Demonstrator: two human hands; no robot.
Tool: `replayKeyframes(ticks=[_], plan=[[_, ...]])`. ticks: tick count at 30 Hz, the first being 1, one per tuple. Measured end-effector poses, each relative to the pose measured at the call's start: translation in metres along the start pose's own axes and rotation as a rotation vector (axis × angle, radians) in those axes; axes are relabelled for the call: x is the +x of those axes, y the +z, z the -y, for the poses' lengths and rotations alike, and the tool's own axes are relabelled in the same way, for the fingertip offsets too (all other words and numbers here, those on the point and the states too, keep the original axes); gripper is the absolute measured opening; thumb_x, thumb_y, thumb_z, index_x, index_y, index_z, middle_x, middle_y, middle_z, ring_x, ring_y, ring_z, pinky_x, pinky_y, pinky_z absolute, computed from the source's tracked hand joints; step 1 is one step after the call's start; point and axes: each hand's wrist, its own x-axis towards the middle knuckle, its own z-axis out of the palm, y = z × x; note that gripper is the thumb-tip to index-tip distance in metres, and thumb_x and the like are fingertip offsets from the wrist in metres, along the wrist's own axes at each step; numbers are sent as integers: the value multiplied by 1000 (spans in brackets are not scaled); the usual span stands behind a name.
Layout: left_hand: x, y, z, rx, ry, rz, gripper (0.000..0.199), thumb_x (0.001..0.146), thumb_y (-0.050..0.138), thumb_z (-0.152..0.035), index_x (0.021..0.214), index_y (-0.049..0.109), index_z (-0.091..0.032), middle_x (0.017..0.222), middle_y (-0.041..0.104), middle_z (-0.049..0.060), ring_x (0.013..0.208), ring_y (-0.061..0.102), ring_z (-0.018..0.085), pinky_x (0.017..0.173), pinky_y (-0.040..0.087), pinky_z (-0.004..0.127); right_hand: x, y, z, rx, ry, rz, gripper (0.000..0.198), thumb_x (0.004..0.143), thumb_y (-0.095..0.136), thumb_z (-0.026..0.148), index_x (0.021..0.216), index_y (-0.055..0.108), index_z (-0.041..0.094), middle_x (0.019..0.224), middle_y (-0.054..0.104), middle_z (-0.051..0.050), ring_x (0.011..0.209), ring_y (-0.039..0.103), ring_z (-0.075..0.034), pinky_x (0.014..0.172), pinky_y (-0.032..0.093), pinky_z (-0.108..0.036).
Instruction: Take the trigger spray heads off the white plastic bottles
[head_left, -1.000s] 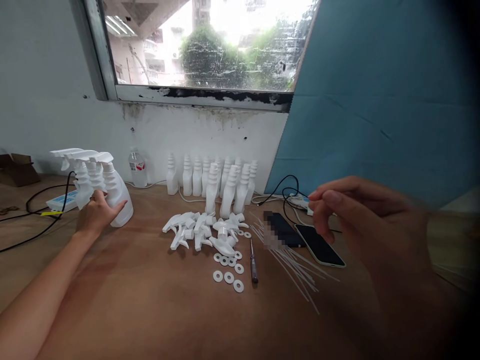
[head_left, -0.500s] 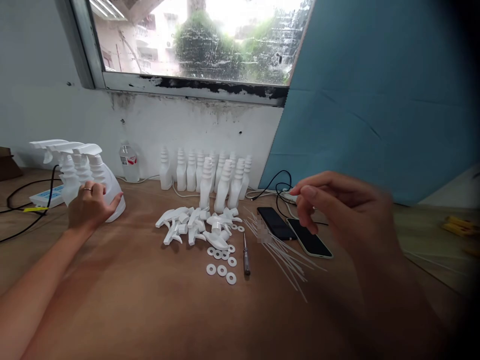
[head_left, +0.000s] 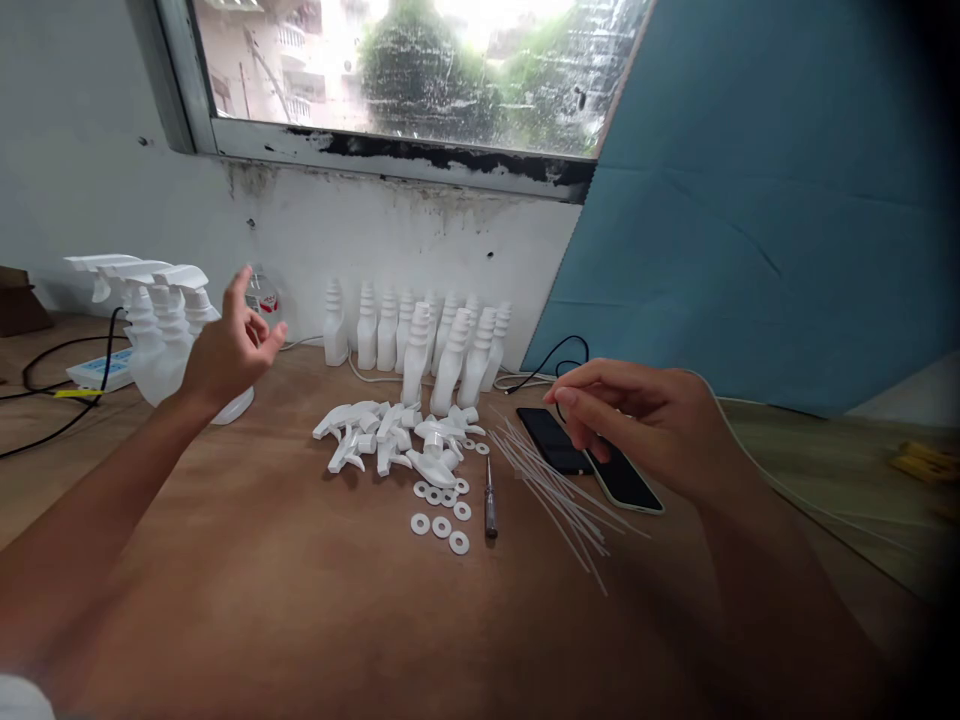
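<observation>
My left hand (head_left: 234,345) is raised with index finger and thumb apart, in front of several translucent white spray bottles (head_left: 161,340) with trigger heads. It appears to hold nothing. Above two dark-screened phones (head_left: 551,438) floats my right hand (head_left: 637,420). Its fingers are curled, thumb tip close to index finger, and no object shows between them. Thin white tubes (head_left: 562,490) lie fanned out just left of and below that hand. Mid-table, a heap of white trigger spray heads (head_left: 390,435) lies beside flat white washers (head_left: 442,527) and a screwdriver (head_left: 490,500).
Several white bottles without heads (head_left: 450,360) stand by the wall. A clear labelled bottle (head_left: 264,295) is partly behind my left hand. A power strip (head_left: 97,370) and black cables lie at left. Blue sheeting (head_left: 712,220) hangs at right; a yellow object (head_left: 922,462) lies far right.
My left hand has let go of the spray bottles and moved up and right. My right hand has shifted left, nearer the tubes. The view has tilted slightly down.
</observation>
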Motion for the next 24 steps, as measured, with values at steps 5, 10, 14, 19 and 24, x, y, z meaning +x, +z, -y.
replayKeyframes(ticks=[5,10,14,19,24], plan=[[9,6,-26,-112,389,421,42,92,47,-40,127,55,-19,91,66,2,65,55,10,64,42,21,4,1,-1,-104,56,214,26,89,54,38,79,65,17,59,58,1,46,50,-7,43,37,-19],[-14,55,-25,-26,577,712,38,90,45,-35,124,58,-25,121,60,6,93,61,19,77,46,27,3,27,-10,-216,9,641,24,91,50,34,85,67,19,67,62,1,55,51,-8,50,34,-19],[-23,84,-16,-72,652,824,50,83,53,-25,132,51,-29,136,50,7,115,54,24,94,42,31,-16,66,-27,-325,18,778,17,88,51,26,85,66,18,76,66,-1,66,58,-11,58,35,-21],[-25,92,-13,-135,587,877,40,83,54,-28,123,60,-29,126,57,6,105,60,22,89,44,28,-41,94,-41,-423,-27,793,16,83,60,26,97,67,21,99,65,-4,88,62,-18,70,39,-25],[-19,86,-12,-266,537,758,35,83,56,-31,116,63,-24,123,56,9,100,60,21,89,44,29,-46,102,-46,-425,-56,786,12,85,59,25,92,67,20,96,65,-4,89,62,-18,71,40,-25]])
